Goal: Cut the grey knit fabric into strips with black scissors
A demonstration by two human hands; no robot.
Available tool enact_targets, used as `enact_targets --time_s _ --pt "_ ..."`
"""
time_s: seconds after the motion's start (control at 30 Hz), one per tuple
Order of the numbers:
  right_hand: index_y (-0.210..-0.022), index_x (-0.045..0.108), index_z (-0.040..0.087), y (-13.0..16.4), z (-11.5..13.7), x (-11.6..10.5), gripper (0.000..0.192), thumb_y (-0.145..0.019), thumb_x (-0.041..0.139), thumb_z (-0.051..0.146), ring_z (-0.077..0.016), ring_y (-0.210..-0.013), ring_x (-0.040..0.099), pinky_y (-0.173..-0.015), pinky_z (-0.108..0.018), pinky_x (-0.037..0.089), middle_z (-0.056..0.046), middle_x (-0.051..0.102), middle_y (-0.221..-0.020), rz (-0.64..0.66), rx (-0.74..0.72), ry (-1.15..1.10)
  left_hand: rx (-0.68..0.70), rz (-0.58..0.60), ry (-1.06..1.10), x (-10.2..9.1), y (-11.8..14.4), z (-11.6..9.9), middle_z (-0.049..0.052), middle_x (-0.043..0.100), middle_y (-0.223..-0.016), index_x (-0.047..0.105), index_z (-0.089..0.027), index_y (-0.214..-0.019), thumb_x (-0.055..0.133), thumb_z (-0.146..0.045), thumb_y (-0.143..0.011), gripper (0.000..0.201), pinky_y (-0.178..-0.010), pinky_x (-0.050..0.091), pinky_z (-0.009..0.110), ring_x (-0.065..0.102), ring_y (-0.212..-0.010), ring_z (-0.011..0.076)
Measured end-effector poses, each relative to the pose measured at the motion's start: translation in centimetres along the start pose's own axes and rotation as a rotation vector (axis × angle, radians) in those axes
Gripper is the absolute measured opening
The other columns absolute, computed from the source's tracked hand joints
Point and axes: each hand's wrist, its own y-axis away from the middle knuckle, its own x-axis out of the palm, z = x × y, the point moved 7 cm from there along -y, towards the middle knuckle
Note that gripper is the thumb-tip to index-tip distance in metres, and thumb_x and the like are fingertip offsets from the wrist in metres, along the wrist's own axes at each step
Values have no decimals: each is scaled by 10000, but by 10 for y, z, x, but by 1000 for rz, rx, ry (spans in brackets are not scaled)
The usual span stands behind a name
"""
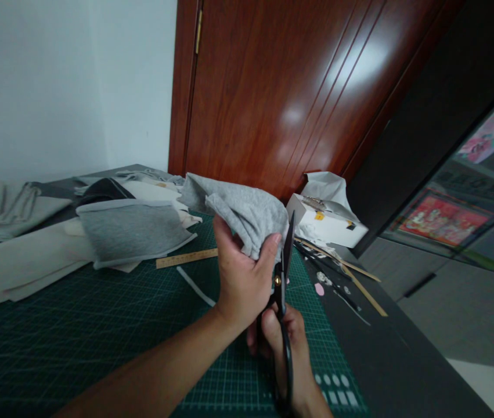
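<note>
Head view. The left hand (240, 278) is gripping a bunched grey fabric piece (242, 212), fingers curled closed around its lower edge, thumb pressing on the side facing the blades. The cloth is being held up off the green cutting mat (98, 325), above the mat's middle, in front of the red-brown door (281, 87).

The right hand (285, 348) is sitting just below and partly behind the left wrist, fingers closed through the handles of the black scissors (284, 273). The blades are pointing upward, tips lying against the right edge of the grey cloth; whether they are parted I cannot tell.

On the mat behind the hands: a wooden ruler (186, 258) lying flat, a thin white strip (194, 285) just in front of it. To the left, a second grey fabric panel (129, 232) is lying on pale cloth (24, 261). To the right, a white box (325, 220) is resting near the door, with long wooden sticks (360, 281) and small scraps on the dark table (395, 360).
</note>
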Motion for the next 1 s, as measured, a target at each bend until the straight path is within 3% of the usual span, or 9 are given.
enact_targets --time_s 0.5,0.77,0.9,1.0 --pt "-597 570 182 0 -5 1 496 -884 725 556 -83 -399 403 -389 -188 299 26 521 -466 -84 16 -93 15 6 -5 1 1 0 115 589 -1382 396 -245 -1434 788 -170 -794 754 -1116 426 394 617 -1222 232" --pt "-535 530 198 -2 -3 -1 577 -840 702 656 -79 -334 380 -331 -190 281 28 492 -410 -131 28 -1 5 -1 6 1 1 -1 110 611 -1360 409 -231 -1425 787 -157 -793 740 -1123 410 393 629 -1197 226" --pt "-511 524 201 -2 -1 -4 609 -824 681 700 -80 -316 378 -316 -193 286 28 481 -392 -168 39 59 -78 1 72 2 1 2 103 619 -1358 447 -226 -1398 792 -135 -776 717 -1125 398 373 611 -1226 227" --pt "-512 522 203 -3 -2 -7 613 -796 695 718 -78 -318 367 -314 -188 283 35 468 -383 -190 52 62 -301 17 309 5 5 14 71 663 -1290 533 -231 -1316 817 -136 -737 652 -1100 422 377 624 -1201 235"
